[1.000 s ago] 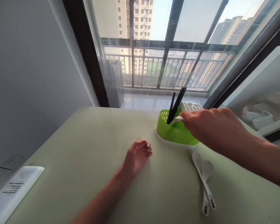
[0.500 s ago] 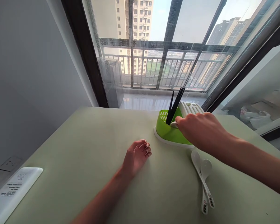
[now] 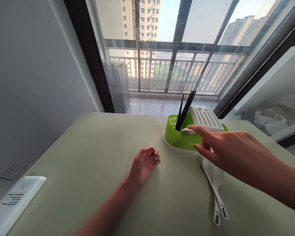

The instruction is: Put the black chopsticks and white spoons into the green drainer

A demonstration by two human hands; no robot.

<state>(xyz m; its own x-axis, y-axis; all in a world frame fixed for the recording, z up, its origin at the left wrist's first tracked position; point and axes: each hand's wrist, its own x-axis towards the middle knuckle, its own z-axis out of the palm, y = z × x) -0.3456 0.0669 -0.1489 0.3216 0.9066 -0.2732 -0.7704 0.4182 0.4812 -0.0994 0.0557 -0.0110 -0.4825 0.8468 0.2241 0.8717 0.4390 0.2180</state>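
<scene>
A green utensil holder (image 3: 173, 139) with a white base stands toward the back of the table. Several black chopsticks (image 3: 184, 113) lean upright inside it, and beside them the rounded white end of what looks like a spoon (image 3: 188, 131) rests at the front rim. My right hand (image 3: 226, 144) is open over the holder's front, its index fingertip at that white end and its thumb apart below. My left hand (image 3: 145, 164) lies on the table left of the holder, fingers loosely curled and holding nothing. Two white spoons (image 3: 217, 190) lie crossed below my right hand.
The holder's white slotted rack (image 3: 206, 118) rises at its back right. A white device with a digital display (image 3: 17, 200) sits at the table's left edge. Past the pale green table (image 3: 100, 144) are a dark-framed window and a balcony railing.
My right hand has let go of the white spoon end and drawn back right, its thumb and index finger spreading apart. The spoon end stays in the holder. My left hand is still.
</scene>
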